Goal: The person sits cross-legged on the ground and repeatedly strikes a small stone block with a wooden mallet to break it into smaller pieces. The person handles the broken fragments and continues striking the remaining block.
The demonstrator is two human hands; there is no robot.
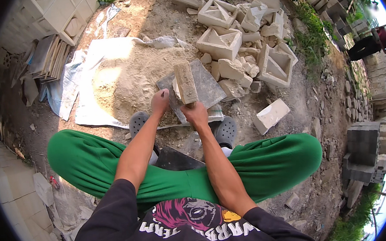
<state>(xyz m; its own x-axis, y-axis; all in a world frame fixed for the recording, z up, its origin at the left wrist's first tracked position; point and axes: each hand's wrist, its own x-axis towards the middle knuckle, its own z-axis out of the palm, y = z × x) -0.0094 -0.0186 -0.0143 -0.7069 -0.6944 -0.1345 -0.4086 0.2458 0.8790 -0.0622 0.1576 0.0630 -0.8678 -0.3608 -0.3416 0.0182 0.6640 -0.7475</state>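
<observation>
My right hand (195, 114) is closed round the handle of a wooden mallet (185, 81), whose long, worn block head stands raised in front of me. To its left my left hand (160, 102) is closed in a fist beside a dark flat slab (205, 80); what it grips, if anything, I cannot make out. A pale edge of something shows just behind the mallet head, mostly hidden by it. The slab lies between my feet and a heap of pale sandy powder (130, 82).
Broken pale stone blocks (220, 42) with carved triangular recesses are piled beyond the slab. A loose pale block (271, 115) lies to the right. White sheeting (91, 99) spreads under the powder. Stacked thin boards (52, 59) stand at left. A person (372, 44) is far right.
</observation>
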